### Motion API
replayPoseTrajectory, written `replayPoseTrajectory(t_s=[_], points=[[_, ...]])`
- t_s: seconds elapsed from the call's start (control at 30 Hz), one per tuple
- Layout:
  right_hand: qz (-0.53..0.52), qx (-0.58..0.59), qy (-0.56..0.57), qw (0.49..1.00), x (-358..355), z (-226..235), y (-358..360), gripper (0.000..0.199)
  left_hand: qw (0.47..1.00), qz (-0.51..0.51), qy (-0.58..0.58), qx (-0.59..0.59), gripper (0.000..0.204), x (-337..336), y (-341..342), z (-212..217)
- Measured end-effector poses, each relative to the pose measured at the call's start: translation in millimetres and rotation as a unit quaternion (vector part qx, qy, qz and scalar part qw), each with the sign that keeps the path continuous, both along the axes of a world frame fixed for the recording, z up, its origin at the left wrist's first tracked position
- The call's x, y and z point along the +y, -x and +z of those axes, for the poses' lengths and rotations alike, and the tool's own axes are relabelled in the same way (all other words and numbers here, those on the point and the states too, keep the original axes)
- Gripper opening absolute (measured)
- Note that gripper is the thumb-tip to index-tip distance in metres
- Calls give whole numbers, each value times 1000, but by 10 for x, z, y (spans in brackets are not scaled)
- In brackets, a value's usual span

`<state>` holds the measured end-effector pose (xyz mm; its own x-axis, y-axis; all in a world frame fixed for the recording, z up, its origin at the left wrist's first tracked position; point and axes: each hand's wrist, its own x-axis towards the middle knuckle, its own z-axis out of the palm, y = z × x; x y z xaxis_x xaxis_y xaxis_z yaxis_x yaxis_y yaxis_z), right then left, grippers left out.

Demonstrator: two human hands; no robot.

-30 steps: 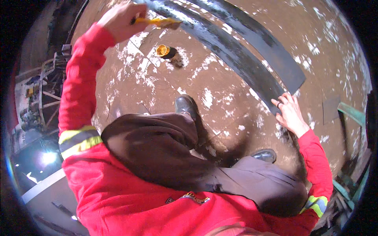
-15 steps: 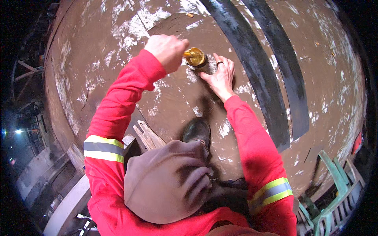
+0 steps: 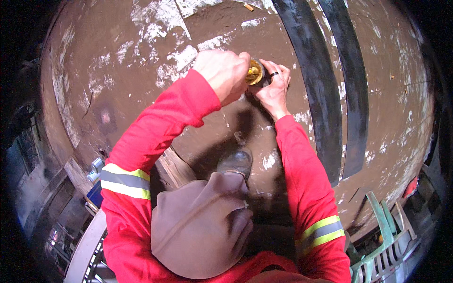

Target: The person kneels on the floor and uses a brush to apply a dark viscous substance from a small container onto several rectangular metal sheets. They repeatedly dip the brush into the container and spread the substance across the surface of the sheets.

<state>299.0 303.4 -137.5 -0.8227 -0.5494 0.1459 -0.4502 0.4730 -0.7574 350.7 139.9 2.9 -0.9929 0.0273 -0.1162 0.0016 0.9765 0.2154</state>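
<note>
A small round can (image 3: 258, 79) with yellow, pasty stuff inside stands on the mud-brown floor between my hands. My left hand (image 3: 222, 74) is a closed fist at the can's left side, gripping a yellow-smeared tool (image 3: 252, 70) whose end reaches into the can. The fist hides most of that tool, so its kind cannot be told. On the can's right side, my right hand (image 3: 276, 87), with a dark ring on one finger, curls its thumb and fingers around the wall.
Two long black strips (image 3: 321, 85) lie side by side on the floor to the right. My boot (image 3: 236, 162) stands below the can, beside a piece of wood (image 3: 175, 167). A green slatted frame (image 3: 384, 226) is at lower right. White patches mark the floor (image 3: 396, 118).
My right hand has closed in from beside the can onto its wall. The left fist still grips the tool at the can. The whole view has shifted slightly.
</note>
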Motion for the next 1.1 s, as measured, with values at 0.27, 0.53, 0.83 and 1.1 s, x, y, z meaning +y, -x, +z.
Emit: replayPoseTrajectory(t_s=[0.27,0.53,0.83,1.1], points=[[8,24,36,999,17,-96,20,68,995,90,1,35,17,303,-195,-62],[31,18,34,999,63,-120,37,64,999,-7,-32,25,20,220,-128,-387],[63,45,17,997,111,-95,74,61,999,-14,-15,39,22,-30,-159,35],[56,52,26,997,67,-114,68,60,996,85,19,22,16,327,-190,-78]])
